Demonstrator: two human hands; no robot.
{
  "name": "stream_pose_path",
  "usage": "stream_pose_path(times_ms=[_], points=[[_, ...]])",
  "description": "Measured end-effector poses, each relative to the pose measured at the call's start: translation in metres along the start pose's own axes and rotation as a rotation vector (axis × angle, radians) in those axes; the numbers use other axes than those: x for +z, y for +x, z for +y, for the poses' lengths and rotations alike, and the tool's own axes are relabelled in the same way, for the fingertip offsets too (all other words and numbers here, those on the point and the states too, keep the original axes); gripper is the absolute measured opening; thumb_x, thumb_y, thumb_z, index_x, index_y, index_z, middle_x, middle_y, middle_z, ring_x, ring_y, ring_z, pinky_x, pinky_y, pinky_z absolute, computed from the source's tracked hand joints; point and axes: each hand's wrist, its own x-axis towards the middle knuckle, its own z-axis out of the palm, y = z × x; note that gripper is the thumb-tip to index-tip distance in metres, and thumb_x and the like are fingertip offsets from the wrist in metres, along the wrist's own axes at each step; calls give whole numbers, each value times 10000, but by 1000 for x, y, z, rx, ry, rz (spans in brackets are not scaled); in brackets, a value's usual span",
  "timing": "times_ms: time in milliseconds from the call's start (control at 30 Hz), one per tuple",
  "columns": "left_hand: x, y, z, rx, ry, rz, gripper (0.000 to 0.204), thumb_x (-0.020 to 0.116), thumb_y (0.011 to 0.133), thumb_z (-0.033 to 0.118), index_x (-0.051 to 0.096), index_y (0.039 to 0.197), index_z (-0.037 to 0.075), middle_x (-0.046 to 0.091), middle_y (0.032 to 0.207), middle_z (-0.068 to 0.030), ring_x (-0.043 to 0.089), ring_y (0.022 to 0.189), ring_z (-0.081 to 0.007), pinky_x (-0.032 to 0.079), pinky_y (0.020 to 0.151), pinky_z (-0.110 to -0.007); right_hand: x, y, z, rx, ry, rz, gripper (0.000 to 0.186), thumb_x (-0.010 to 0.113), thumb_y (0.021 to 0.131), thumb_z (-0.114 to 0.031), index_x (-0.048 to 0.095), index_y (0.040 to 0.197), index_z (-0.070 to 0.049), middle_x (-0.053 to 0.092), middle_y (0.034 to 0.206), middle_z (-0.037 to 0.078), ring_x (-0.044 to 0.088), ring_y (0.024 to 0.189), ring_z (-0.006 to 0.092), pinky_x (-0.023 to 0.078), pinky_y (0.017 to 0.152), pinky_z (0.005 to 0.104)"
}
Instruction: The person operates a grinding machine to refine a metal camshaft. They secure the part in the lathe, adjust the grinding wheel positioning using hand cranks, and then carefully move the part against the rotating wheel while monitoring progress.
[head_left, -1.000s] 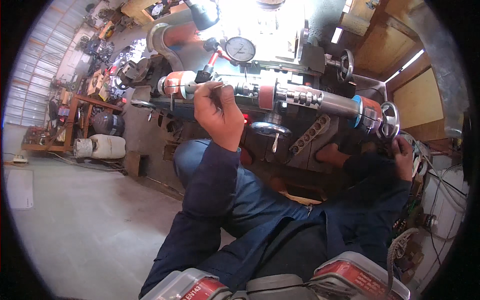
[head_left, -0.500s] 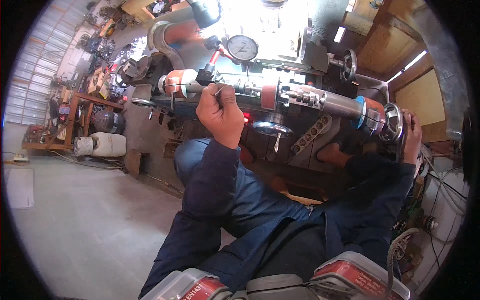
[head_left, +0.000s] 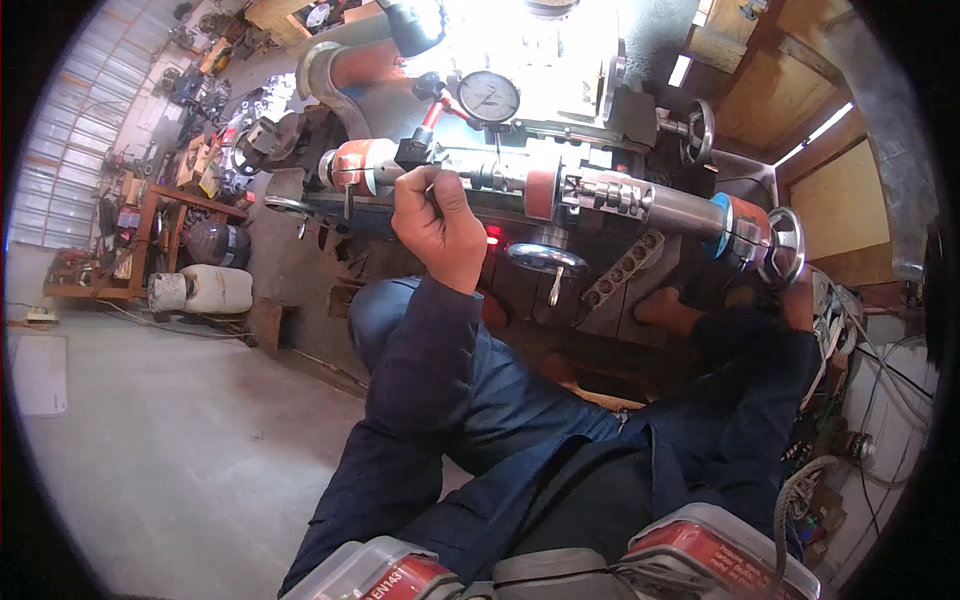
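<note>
My left hand (head_left: 438,222) is closed at the bar mechanism's left part, beside a black clamp block (head_left: 412,152), its thumb and forefinger pinched on something too small to make out. Above it, a dial gauge (head_left: 488,97) hangs on a red-and-black arm. A lobed steel shaft (head_left: 615,195) lies along the mechanism, between an orange middle block (head_left: 541,192) and a steel cylinder (head_left: 680,210) ending in an orange-and-blue collar (head_left: 740,230). My right hand (head_left: 797,292) is at the chrome right-end handwheel (head_left: 793,240); its fingers are hidden there.
A chrome handwheel (head_left: 540,255) sits below the mechanism, near a power strip (head_left: 625,270). Another wheel (head_left: 700,135) stands upper right. Gas cylinders (head_left: 215,292) and a cluttered wooden rack (head_left: 170,195) are left. Cables (head_left: 885,370) hang at right, and a bright lamp (head_left: 410,25) is above.
My right hand rose along the right side of the end handwheel half a second ago and has since dropped behind it. My left hand has barely moved, staying pinched below the clamp block.
</note>
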Motion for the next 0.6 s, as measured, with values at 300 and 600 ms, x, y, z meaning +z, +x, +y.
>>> stream_pose_path(times_ms=[300, 600], points=[[4, 2, 8, -56, 7, 25, 111, 586, 981, 119, 551, 1022, 22, 567, 818, 9, 498, 671, -47, 409, 600, -198, -30, -45, -22, 53, 187, -187, 295, 540, 1007, -289, 634, 1108, -29, 620, 838, -2, 493, 671, 73, 378, 586, 257], [3, 0, 14, -85, 10, 11, 128, 605, 968, 109, 567, 1033, 6, 615, 899, -31, 556, 770, -71, 453, 687, -211, -21, -19, -58, -47, 211, 232, 370, 546, 1009, -336, 626, 1122, 7, 577, 812, -9, 485, 707, 68, 376, 621, 232]])
